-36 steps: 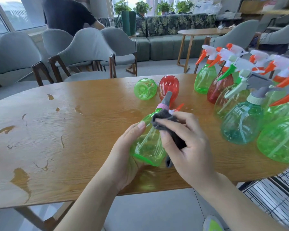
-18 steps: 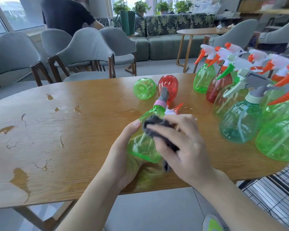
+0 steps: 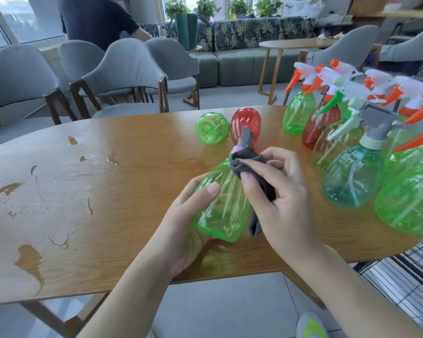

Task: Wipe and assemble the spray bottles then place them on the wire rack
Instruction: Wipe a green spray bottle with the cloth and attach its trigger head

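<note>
My left hand [image 3: 186,230] grips the base of a green spray bottle [image 3: 221,208], tilted away from me above the wooden table [image 3: 108,191]. Its grey spray head with a pink collar [image 3: 244,140] points toward the far side. With my right hand [image 3: 279,198] I pinch a dark grey cloth [image 3: 248,162] against the bottle's shoulder, just below the collar. A headless green bottle [image 3: 211,128] and a headless red bottle [image 3: 246,125] lie on the table beyond. The wire rack [image 3: 405,284] shows at the lower right, below the table edge.
Several assembled spray bottles [image 3: 352,176] in green, red and teal crowd the table's right end. Wet patches [image 3: 27,262] mark the left part of the tabletop. Grey chairs [image 3: 122,76] stand beyond the table, and a person in a dark shirt [image 3: 95,20] is behind them.
My right hand slid the cloth down the bottle body and then back up to the neck. My left hand kept its grip and turned the bottle slightly.
</note>
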The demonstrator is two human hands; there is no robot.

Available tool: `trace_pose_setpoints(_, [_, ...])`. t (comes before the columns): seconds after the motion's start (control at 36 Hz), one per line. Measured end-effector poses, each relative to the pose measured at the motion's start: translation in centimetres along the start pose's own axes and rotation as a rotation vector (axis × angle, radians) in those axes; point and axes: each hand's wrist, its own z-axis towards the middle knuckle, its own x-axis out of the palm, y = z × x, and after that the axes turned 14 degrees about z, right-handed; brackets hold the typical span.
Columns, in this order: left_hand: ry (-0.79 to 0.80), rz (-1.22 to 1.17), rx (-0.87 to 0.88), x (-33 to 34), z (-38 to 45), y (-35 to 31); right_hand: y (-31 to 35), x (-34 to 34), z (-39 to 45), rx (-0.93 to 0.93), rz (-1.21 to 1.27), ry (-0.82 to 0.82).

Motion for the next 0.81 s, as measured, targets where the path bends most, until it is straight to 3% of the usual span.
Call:
trace_pose_setpoints(0.11, [-0.039, 0.016, -0.006, 0.2, 0.0, -0.1, 0.6, 0.1, -0.2, 0.021, 0.009, 0.031])
trace_pose_setpoints(0.25, [-0.071, -0.070, 0.005, 0.1, 0.0, -0.1, 1.4, 1.0, -1.9, -0.228, -0.095, 0.169])
trace_pose_setpoints(0.33, [0.003, -0.137, -0.042, 0.3, -0.4, -0.4, 1.2, 1.4, -3.0, -0.382, -0.188, 0.307])
trace_pose_setpoints(0.42, [0.028, -0.134, -0.066, 0.3, -0.6, -0.6, 0.8, 1.4, -3.2, -0.421, -0.231, 0.303])
trace_pose_setpoints(0.56, [0.010, -0.091, -0.002, 0.4, -0.2, -0.6, 0.8, 0.2, -1.4, -0.296, -0.196, 0.215])
trace_pose_setpoints(0.81, [0.041, -0.055, -0.055, 0.2, -0.3, 0.0, -0.1, -0.7, 0.4, 0.026, -0.043, 0.041])
